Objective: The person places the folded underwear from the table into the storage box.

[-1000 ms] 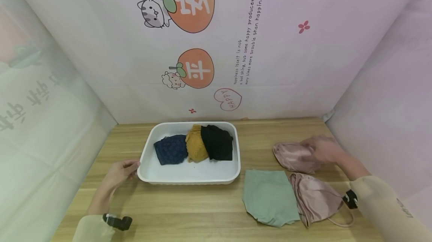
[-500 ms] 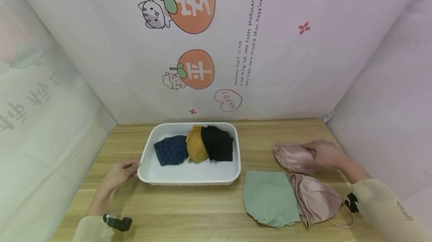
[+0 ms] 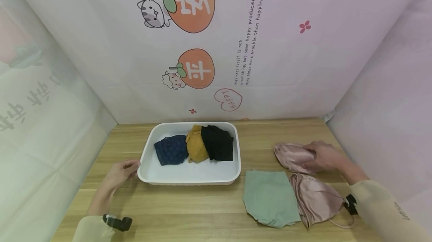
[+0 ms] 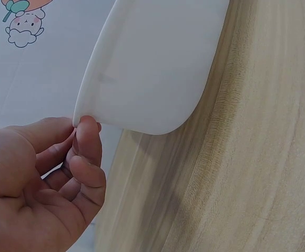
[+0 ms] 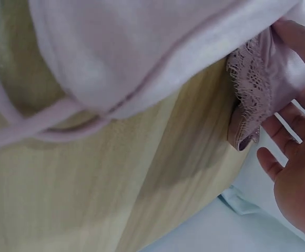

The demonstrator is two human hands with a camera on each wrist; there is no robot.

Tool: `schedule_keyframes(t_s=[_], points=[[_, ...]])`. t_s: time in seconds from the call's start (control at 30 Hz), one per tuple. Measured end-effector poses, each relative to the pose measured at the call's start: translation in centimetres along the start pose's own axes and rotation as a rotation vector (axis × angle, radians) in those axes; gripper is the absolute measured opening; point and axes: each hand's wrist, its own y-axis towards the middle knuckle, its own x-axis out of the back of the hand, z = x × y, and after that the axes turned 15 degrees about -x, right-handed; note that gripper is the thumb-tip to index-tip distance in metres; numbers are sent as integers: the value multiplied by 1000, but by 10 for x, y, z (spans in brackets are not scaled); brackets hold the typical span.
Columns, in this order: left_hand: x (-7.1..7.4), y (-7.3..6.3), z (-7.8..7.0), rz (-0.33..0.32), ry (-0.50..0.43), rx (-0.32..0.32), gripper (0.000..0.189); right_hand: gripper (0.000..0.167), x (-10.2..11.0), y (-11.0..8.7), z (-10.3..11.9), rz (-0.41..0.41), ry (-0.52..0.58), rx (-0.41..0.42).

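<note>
At the left rim of a white plastic tub (image 3: 189, 176), my left hand (image 3: 116, 176) pinches the edge between thumb and fingers, as the left wrist view shows up close. My right hand (image 3: 325, 156) holds the right side of a folded pink satin garment (image 3: 291, 157), thumb on top and fingers underneath. Lace trim (image 5: 250, 79) runs along that garment's edge in the right wrist view. Nearer me lies a second folded pink satin piece (image 3: 315, 199) with a thin strap, overlapping a folded pale green cloth garment (image 3: 270, 197).
Inside the tub, a navy folded garment (image 3: 171, 150), a mustard one (image 3: 195, 146) and a black one (image 3: 217, 142) sit side by side toward the back. Printed white fabric walls (image 3: 287, 65) enclose the wooden table (image 3: 189, 212) at the back and both sides.
My right hand, blurred a second ago, has settled lower on the right side of the pink satin garment, which has shifted very slightly. The left hand and tub stay put.
</note>
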Motion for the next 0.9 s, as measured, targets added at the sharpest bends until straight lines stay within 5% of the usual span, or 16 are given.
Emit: schedule_keyframes(t_s=[0.37,0.9], points=[[0,0,0,5,9,-12,46,67,-4,1,-5,-5,66,-7],[0,-1,-1,9,22,-1,48,31,-5,5,-7,-116,118,46]])
